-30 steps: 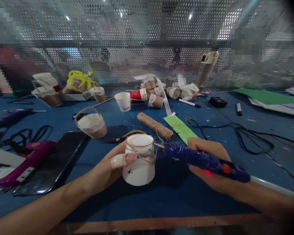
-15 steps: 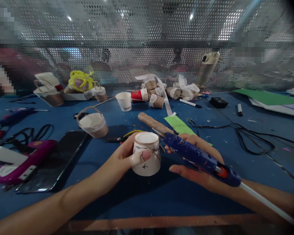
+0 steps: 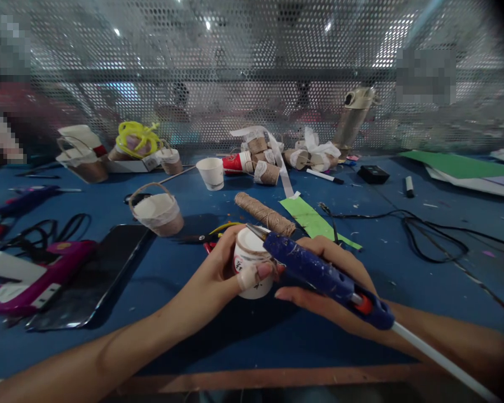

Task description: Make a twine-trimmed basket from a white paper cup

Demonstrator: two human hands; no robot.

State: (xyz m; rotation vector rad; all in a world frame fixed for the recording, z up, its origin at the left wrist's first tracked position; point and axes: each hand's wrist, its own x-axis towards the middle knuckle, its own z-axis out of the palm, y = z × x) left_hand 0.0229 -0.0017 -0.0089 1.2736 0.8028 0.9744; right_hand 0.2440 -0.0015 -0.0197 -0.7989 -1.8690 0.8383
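My left hand (image 3: 231, 268) is closed around a small white paper cup (image 3: 257, 291), held upside down with its base facing up; brown twine circles it near the top. A bandage-like wrap covers part of my left thumb. My right hand (image 3: 336, 280) grips a dark blue glue gun (image 3: 311, 260), with a white glue stick (image 3: 441, 355) poking out of its back end. The gun's metal tip (image 3: 257, 231) is over the top of the cup; whether it touches cannot be made out. Behind the cup lies a roll of brown twine (image 3: 265, 214).
Scissors (image 3: 199, 238) and a small twine-handled bucket (image 3: 157, 212) stand left of the cup. Farther left lie a phone (image 3: 96, 274) and a magenta tool (image 3: 63, 268). Green paper (image 3: 315, 221), a black cable (image 3: 428, 246) and a white cup (image 3: 211, 173) lie beyond my hands.
The glue gun has moved left, its tip going from beside the cup to over its top. My left hand has turned the cup slightly, so a red mark now shows.
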